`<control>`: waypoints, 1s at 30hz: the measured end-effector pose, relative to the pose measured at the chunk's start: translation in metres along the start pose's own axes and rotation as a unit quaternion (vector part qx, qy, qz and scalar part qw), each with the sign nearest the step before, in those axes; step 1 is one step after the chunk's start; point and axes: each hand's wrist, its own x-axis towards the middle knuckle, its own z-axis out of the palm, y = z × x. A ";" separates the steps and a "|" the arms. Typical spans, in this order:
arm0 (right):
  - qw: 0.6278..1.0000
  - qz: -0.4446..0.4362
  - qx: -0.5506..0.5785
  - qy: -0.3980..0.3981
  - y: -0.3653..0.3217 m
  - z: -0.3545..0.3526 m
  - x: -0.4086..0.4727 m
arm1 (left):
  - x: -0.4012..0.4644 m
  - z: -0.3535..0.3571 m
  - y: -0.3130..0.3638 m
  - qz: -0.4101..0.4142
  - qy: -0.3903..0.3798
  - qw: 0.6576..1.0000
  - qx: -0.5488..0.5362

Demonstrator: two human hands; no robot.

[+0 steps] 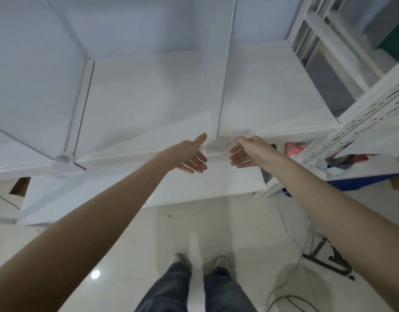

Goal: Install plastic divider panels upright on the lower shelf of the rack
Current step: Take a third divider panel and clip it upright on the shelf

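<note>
White floor tiles [131,255] fill the bottom of my view, with my jeans and shoes [221,263] showing below the rack [362,113]. I have both arms stretched out to the front edge of the white shelf [149,104]. My left hand [189,157] is spread, palm turned inward, thumb up near the base of the middle panel [226,75]. My right hand [245,152] is also spread, fingers loose, palm facing the left one. Neither hand grips anything; I cannot tell whether they touch the round clip [216,146] between them. That panel stands upright on the shelf, running front to back. A second panel [81,104] stands upright further left, held by another clip [64,157]. Cables [290,244] trail across the floor at right.
</note>
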 end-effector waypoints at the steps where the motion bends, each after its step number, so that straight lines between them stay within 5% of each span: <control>1: 0.999 0.029 0.016 -0.009 0.007 0.003 0.001 | 0.004 0.004 -0.005 -0.017 -0.007 0.999 -0.040; 5: 0.989 0.083 0.114 -0.042 0.025 0.019 0.010 | 0.022 0.025 -0.016 -0.073 -0.021 0.963 -0.257; 9: 0.970 0.072 0.226 -0.049 0.025 0.033 0.025 | 0.046 0.039 -0.022 -0.037 0.034 0.922 -0.384; 30: 0.978 0.024 0.209 0.013 0.033 0.015 0.050 | 0.063 0.054 -0.004 -0.033 0.006 0.920 -0.392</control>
